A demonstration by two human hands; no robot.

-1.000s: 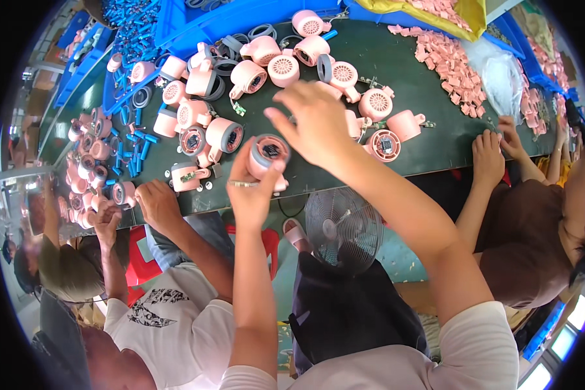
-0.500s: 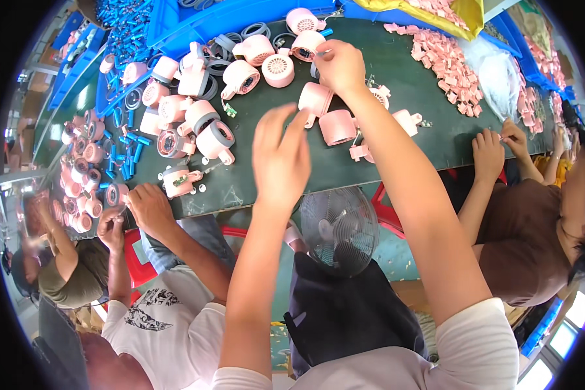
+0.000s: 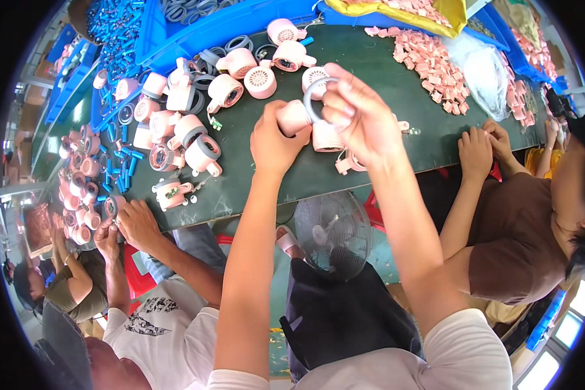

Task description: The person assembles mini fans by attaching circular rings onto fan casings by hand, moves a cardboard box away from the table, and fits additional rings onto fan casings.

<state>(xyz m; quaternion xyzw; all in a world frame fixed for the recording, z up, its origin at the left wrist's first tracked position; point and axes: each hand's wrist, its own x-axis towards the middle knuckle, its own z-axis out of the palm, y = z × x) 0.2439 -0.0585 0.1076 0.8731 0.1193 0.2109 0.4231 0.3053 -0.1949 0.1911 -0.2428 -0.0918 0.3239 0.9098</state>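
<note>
My left hand (image 3: 271, 140) is wrapped round a pink fan housing (image 3: 292, 118), held above the green table. Close to its right end, my right hand (image 3: 364, 117) pinches a grey ring (image 3: 311, 96); I cannot tell whether ring and housing touch. Just beyond them lies another pink housing with a vented face (image 3: 314, 78). Partly hidden under my hands sits a further pink housing (image 3: 327, 138), with a pink piece and wires beside it.
Several pink housings and grey rings crowd the table's left side, with blue cylindrical cells (image 3: 129, 162) further left. A blue bin of rings (image 3: 195, 29) stands behind. Small pink parts (image 3: 429, 62) lie heaped at right, by a clear plastic bag (image 3: 487, 75). Co-workers sit on both sides.
My left hand has gone from hovering to gripping a pink housing. My right hand has come back toward me with a grey ring. The view has shifted slightly.
</note>
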